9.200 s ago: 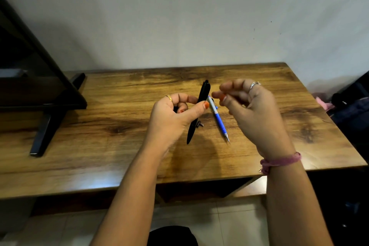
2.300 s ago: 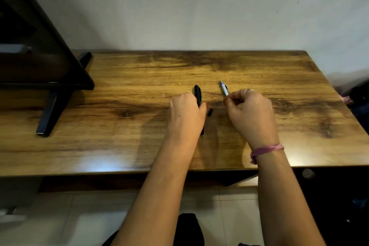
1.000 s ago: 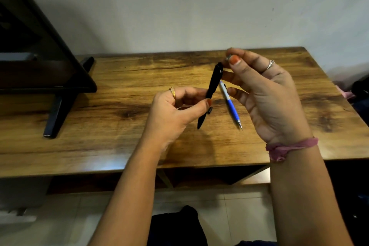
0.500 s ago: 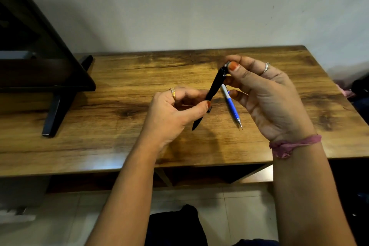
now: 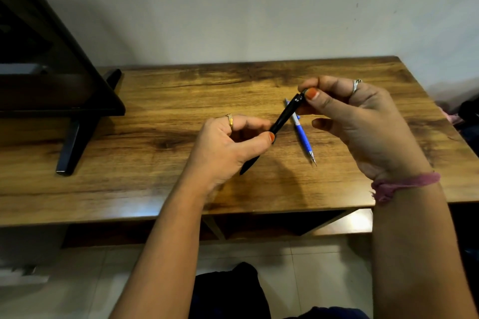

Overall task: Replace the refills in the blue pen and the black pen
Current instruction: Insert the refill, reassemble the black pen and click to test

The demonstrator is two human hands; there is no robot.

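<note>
Your left grip (image 5: 228, 142) pinched the black pen (image 5: 281, 122) mid-barrel; your right grip (image 5: 357, 122) pinched its top end above the counter (image 5: 155, 189).

A wooden table (image 5: 181, 176) with dark, streaked grain stands flush against a plain pale wall (image 5: 233, 8) — the wall carries a few small dark specks toward its upper right. A black screen (image 5: 46, 65) sits at the table's left end, resting on a slanted black foot (image 5: 75, 142). A bright patch of reflected light falls on the table's near edge at left. Beneath the tabletop, a shadowed opening and angled light-coloured supports (image 5: 324, 223) show. The floor (image 5: 77, 280) is laid in pale glossy tiles — one gleams under the table's right side. Dark and pink items (image 5: 464, 116), blurred, lie beyond the right end.
</note>
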